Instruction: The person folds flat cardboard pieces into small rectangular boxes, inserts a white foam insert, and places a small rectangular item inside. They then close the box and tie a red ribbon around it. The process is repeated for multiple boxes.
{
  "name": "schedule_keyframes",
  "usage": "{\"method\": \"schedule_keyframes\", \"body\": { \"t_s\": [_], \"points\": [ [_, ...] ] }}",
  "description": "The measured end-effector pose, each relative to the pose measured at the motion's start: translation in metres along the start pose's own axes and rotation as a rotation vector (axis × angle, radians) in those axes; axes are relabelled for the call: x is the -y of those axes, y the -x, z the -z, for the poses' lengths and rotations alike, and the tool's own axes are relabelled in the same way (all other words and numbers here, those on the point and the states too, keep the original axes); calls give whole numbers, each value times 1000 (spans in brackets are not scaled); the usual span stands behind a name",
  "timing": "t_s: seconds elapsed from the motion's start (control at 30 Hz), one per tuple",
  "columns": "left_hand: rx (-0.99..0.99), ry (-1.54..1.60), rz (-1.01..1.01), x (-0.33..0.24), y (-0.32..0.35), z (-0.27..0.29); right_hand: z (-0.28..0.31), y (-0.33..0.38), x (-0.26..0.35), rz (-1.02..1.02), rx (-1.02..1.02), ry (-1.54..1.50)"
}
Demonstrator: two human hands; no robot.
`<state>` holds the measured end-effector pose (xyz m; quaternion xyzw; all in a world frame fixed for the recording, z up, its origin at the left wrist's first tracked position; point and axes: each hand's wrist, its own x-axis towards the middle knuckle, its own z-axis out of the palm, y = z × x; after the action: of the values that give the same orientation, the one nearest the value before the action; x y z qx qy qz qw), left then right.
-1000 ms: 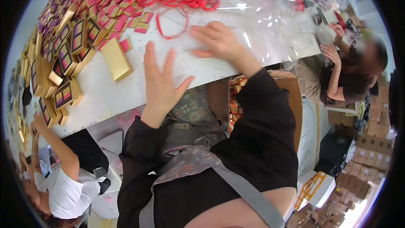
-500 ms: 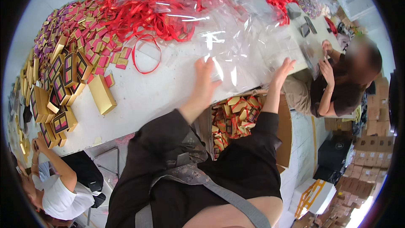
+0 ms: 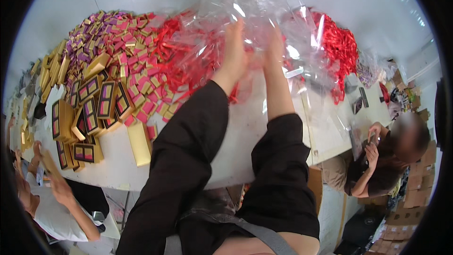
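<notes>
Both my arms stretch out over the white table [image 3: 226, 160]. At its far side, my left hand [image 3: 234, 52] and my right hand [image 3: 273, 52] are up against a loose heap of clear plastic bags [image 3: 255, 0], palms roughly facing each other. Motion smears the fingers and the film partly covers them, so their grip is unclear. Red ribbon loops [image 3: 188, 56] lie in a pile beside my left hand. A second heap of red ribbon [image 3: 335, 47] is to the right of the bags.
Small pink-and-gold packets [image 3: 141, 66] spread at the left. Nearer are gold boxes with dark-framed windows [image 3: 92, 113] and an upright plain gold box [image 3: 139, 144]. A co-worker in white [image 3: 61, 212] works at the left, another in dark clothes [image 3: 377, 170] at the right. Brown cartons [image 3: 410, 203] are stacked lower right.
My hands have moved forward, away from me, and the clear bags have shifted with them toward the wall, partly over the ribbon. My view has tilted up; the open carton below is mostly hidden.
</notes>
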<state>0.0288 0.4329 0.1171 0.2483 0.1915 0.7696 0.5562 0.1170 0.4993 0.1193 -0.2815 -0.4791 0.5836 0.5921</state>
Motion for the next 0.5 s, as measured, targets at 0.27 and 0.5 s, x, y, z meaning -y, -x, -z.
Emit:
{"method": "schedule_keyframes", "body": {
  "t_s": [0.27, 0.5],
  "points": [
    [-322, -475, -3, -209, -103, 87, -115, -93, 38, -364, 456, 710],
    [250, -1259, -247, -173, 40, 47, 91, 4, 190, -26, 409, 439]
  ]
}}
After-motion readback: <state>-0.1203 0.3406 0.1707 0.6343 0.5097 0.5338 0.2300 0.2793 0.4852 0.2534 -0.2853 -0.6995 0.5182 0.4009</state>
